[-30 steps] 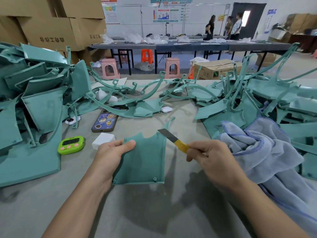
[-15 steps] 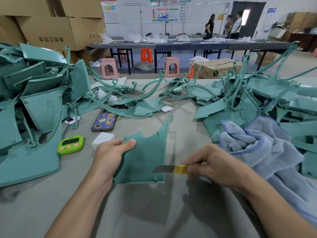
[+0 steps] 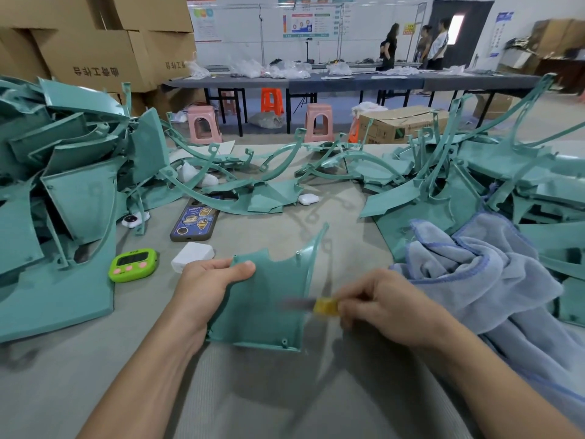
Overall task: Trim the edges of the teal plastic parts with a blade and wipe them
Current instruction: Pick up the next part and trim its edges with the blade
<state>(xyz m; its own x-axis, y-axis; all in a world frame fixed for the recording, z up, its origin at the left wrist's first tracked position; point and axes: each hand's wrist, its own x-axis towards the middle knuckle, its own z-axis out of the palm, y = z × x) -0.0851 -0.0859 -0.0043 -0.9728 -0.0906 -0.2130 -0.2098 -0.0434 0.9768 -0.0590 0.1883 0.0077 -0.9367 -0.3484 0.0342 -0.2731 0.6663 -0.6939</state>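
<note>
A flat teal plastic part (image 3: 266, 305) with a curved prong at its top right lies tilted over the grey table, near the front middle. My left hand (image 3: 205, 286) grips its left edge, thumb on top. My right hand (image 3: 386, 305) pinches a small blade with a yellow handle (image 3: 316, 306). The blade is blurred and lies across the part's right edge, about halfway down. A blue-grey cloth (image 3: 487, 280) is heaped just right of my right hand.
Piles of teal parts rise at the left (image 3: 63, 191) and at the right (image 3: 506, 172), with curved strips across the back. A green timer (image 3: 133, 265), a white block (image 3: 191, 255) and a phone (image 3: 194, 220) lie left of the part. Cardboard boxes (image 3: 95, 55) stand behind.
My right hand brought the blade down from above the part's top right corner to its right edge, then slid it a little upward along that edge. The left hand kept its grip.
</note>
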